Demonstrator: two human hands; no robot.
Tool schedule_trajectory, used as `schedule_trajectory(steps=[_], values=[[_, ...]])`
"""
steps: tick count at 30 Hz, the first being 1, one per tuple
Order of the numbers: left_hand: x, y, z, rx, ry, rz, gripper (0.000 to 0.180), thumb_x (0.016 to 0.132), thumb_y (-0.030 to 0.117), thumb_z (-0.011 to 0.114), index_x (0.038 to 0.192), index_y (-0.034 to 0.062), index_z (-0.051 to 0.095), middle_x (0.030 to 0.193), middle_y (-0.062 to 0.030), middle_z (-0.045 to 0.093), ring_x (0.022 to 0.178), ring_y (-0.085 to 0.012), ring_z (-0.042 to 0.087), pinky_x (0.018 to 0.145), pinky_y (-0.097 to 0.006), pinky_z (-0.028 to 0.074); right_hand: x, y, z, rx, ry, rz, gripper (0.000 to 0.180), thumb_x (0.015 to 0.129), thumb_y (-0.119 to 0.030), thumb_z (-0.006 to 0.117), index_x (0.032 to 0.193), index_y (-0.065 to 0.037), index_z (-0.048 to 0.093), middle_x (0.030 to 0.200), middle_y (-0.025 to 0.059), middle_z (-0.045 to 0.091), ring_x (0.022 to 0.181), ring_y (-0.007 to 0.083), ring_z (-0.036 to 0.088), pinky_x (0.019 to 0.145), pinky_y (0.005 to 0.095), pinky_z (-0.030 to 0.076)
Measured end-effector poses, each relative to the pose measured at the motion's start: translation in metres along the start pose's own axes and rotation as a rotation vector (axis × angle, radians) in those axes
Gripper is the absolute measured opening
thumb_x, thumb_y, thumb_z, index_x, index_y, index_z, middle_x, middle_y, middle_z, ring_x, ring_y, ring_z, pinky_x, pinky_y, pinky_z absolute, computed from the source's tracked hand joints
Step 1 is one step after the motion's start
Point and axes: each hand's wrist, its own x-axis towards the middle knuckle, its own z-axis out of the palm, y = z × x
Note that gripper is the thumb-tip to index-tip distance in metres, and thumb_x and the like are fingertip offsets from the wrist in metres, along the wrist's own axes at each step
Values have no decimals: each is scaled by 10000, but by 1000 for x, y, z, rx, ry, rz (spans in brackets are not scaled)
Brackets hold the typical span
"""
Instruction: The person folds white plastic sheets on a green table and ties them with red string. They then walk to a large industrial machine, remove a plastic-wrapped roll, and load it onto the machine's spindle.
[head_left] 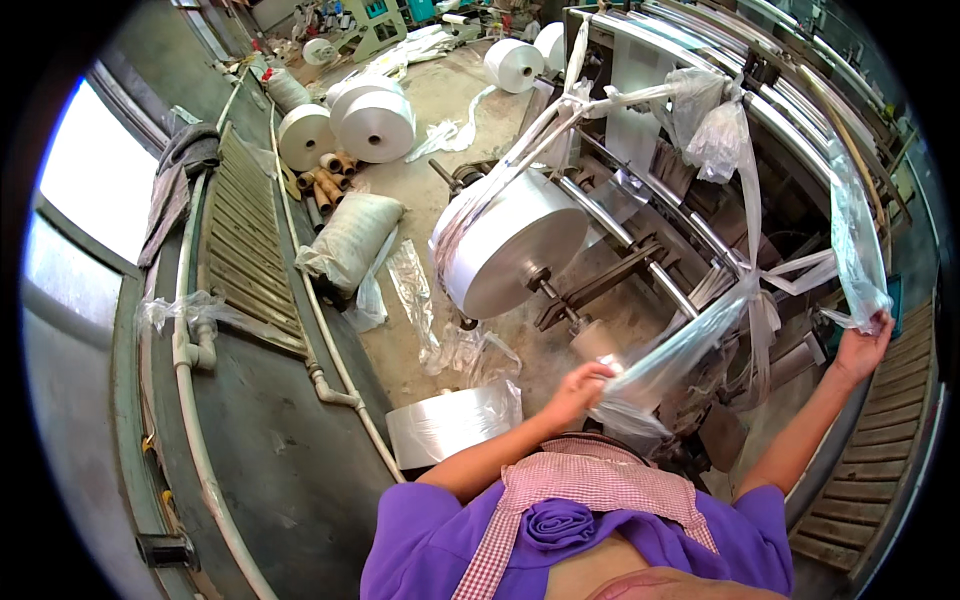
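Note:
My left hand (578,394) is closed on the end of a clear plastic film strip (690,340), left of the machine's front end. From there the strip runs up to the right, toward a gathered knot of film (762,280) by the machine frame. Out at the far right, my right hand (866,346) grips the lower end of another length of clear film (853,230), which hangs from the upper rollers. Beyond my left hand, a large white film roll (525,245) sits on a metal shaft (552,290), with twisted film bands looped over it.
The roller machine (690,215) fills the right side. A wrapped roll (455,425) lies on the floor beside my left forearm. Farther off are white rolls (372,125), cardboard cores (328,185) and a stuffed sack (352,235). Pipes (200,440) and a radiator (250,245) line the left wall.

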Motion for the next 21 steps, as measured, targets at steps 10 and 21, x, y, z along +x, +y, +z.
schedule_trajectory(steps=[10,21], values=[[-121,171,-46,65,251,358,77,809,110,565,818,49,518,598,11,416,515,-81,357,463,-205,279,-162,219,51,-1801,-1108,25,442,694,-89,618,1128,-102,537,1139,118,530,1136,307,443,974,477,287],[-275,210,-192,-25,1021,866,235,846,74,524,1076,121,510,698,15,451,606,-62,434,545,-190,399,-119,250,-27,-1662,-475,234,238,814,-87,463,999,-19,596,947,189,612,880,337,584,767,385,440]])
